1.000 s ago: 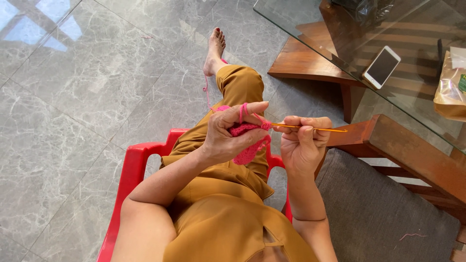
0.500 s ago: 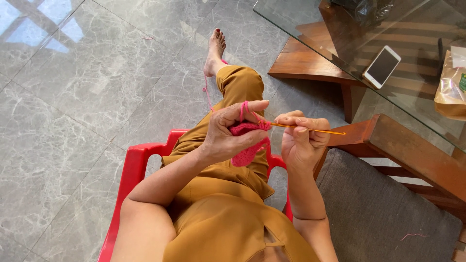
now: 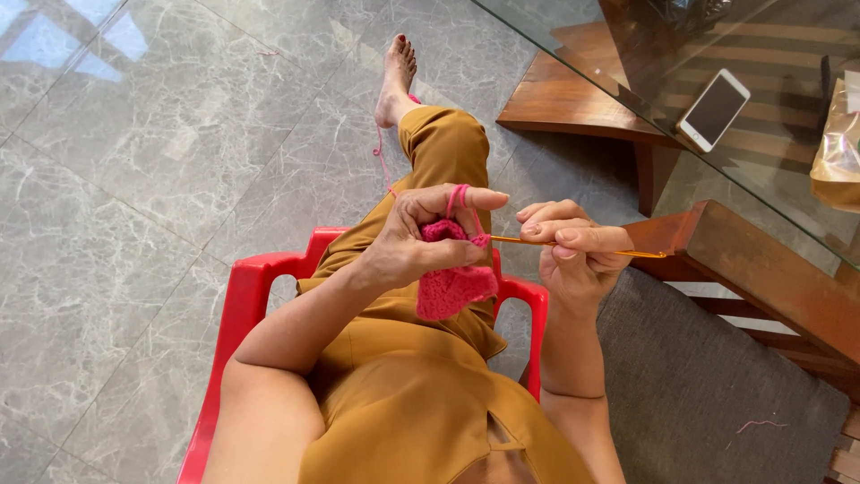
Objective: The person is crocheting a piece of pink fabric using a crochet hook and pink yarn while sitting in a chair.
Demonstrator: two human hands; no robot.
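Left hand (image 3: 408,242): thumb and fingers pinch the top edge of a small pink crochet piece (image 3: 452,289); the pink yarn (image 3: 458,199) loops over the raised index finger for tension. The piece hangs below the pinch, above the person's lap.

Right hand (image 3: 573,251): fingers close around the shaft of a slim orange-gold crochet hook (image 3: 582,246), held roughly level, its tip meeting the work at the left hand's fingertips. The hook's head is hidden in the stitches.

Handling, judged: the piece looks light, soft and floppy; it drapes wherever unsupported, so the best hold is right beside the live stitch, as now. The hook looks thin, stiff and smooth, likely to slip unless gripped mid-shaft.

Yarn strand runs from the finger down past the knee toward the bare foot (image 3: 395,76) on the grey marble floor (image 3: 134,179).

Surroundings: red plastic chair (image 3: 242,305) under the person; grey cushion (image 3: 708,394) on a wooden bench to the right; glass table (image 3: 627,54) with a white smartphone (image 3: 714,108).
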